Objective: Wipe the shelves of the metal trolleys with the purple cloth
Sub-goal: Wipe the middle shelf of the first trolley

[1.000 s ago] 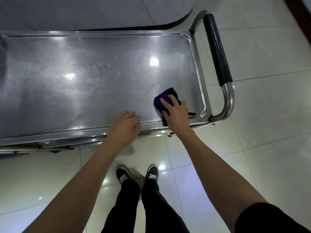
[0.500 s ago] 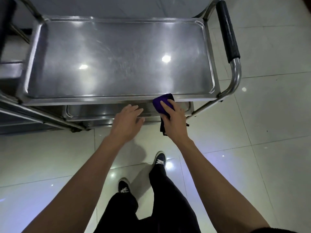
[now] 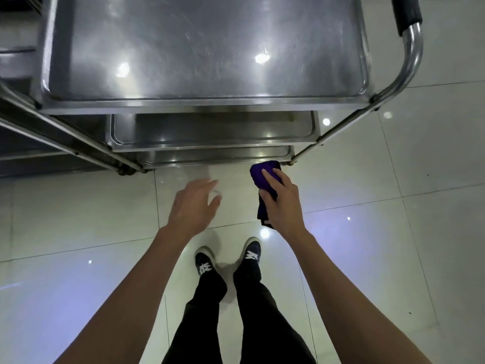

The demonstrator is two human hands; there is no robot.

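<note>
The right hand [image 3: 284, 206] is gripping the purple cloth [image 3: 263, 177], fingers [image 3: 273, 177] wrapped over the bunched top while a loose end is hanging below the palm. The cloth is sitting in the air just in front of the metal trolley [image 3: 204, 101], near the corner of its lowest shelf [image 3: 217, 155], over the tiled floor [image 3: 393, 232]. The left hand [image 3: 193, 206] is hovering beside it, fingers spread and holding nothing.
</note>
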